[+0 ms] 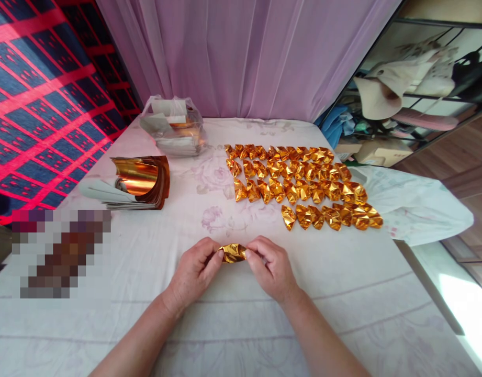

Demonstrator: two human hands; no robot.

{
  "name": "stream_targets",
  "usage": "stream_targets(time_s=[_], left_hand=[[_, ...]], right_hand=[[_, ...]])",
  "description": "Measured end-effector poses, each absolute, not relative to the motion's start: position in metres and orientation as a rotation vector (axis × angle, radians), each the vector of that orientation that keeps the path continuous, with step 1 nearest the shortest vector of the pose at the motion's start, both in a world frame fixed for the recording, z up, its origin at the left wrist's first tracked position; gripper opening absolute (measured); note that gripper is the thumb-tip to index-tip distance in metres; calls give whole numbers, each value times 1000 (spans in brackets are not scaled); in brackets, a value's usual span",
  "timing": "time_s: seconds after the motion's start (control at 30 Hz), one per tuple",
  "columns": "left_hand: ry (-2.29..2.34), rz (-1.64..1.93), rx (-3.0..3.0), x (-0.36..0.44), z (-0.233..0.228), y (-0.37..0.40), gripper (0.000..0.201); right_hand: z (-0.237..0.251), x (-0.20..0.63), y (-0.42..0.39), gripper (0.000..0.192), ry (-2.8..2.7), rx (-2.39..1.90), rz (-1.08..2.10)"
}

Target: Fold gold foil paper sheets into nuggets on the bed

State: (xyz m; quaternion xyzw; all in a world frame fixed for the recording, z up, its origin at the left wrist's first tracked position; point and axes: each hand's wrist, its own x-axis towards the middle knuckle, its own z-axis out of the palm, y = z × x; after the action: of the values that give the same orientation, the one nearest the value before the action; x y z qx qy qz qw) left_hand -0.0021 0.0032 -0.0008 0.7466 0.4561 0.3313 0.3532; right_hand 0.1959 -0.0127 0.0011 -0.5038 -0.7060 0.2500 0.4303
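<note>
Just below the frame's centre, the gold foil piece (233, 253) stretches left-to-right between left hand (196, 268) and right hand (272, 267), each pinching its nearer end.

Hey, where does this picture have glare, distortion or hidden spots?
Head view throughout: light washes out a bright area right of the table; the foil piece between the left hand and right hand glints; the curtain slants at both sides, probably lens distortion; a pixelated patch sits at left.

bright | glare (464, 298) lower right | gold foil (233, 249) glinting | pixelated patch (64, 254) left | edges stretched
</note>
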Motion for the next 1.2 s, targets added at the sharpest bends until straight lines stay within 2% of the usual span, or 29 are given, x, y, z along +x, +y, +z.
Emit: stream_targets(time_s=[0.23, 0.43, 0.7, 0.87, 1.2], left_hand=[[1268, 823, 1876, -3, -1, 4, 24], [1290, 949, 1831, -1, -6, 3, 15], [1388, 1119, 2084, -7, -9, 2, 9], [1453, 1065, 2131, -9, -14, 1, 11], [1531, 980, 2077, -7, -15, 2, 17]], right_hand=[[1, 198, -12, 25, -1813, -1271, 526], [0, 197, -12, 25, -1789, -1294, 423], [-3, 195, -13, 16, -1891, -1269, 283], [-5, 194, -14, 9, -1870, -1349, 174], [-11, 195, -13, 13, -1935, -1405, 42]])
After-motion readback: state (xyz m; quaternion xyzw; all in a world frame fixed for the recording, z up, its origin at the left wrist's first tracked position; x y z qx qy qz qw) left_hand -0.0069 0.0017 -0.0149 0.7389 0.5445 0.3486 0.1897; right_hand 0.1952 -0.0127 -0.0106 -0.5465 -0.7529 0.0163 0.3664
